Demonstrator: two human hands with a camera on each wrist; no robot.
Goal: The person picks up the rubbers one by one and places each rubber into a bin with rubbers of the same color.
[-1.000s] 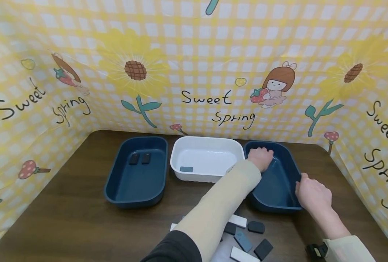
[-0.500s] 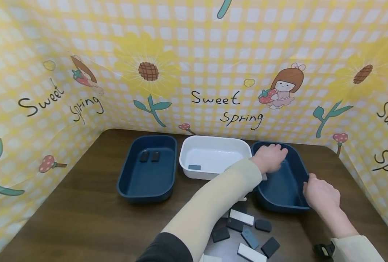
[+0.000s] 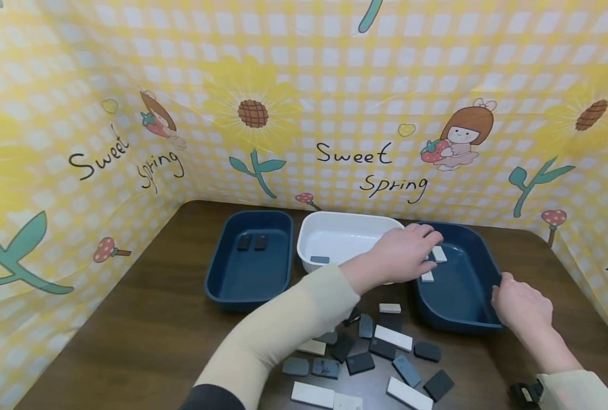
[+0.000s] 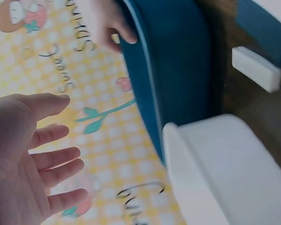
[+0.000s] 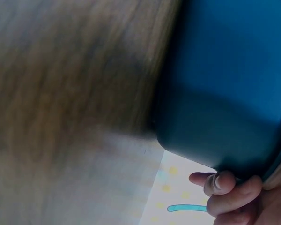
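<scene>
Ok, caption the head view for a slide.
Right hand grips the right blue bin, white blocks inside; open left hand hovers near the white bin.

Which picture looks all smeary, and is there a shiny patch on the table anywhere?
Right wrist view: the table is smeary, and the blue tray looks shaded lower down; left wrist view: the left hand is fairly clear, the white block a bit soft; head view: mostly crisp, with a pale shine on the table among the small blocks.

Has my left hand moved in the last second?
Yes. Your left hand has moved left relative to the right blue bin, toward the white bin.
</scene>
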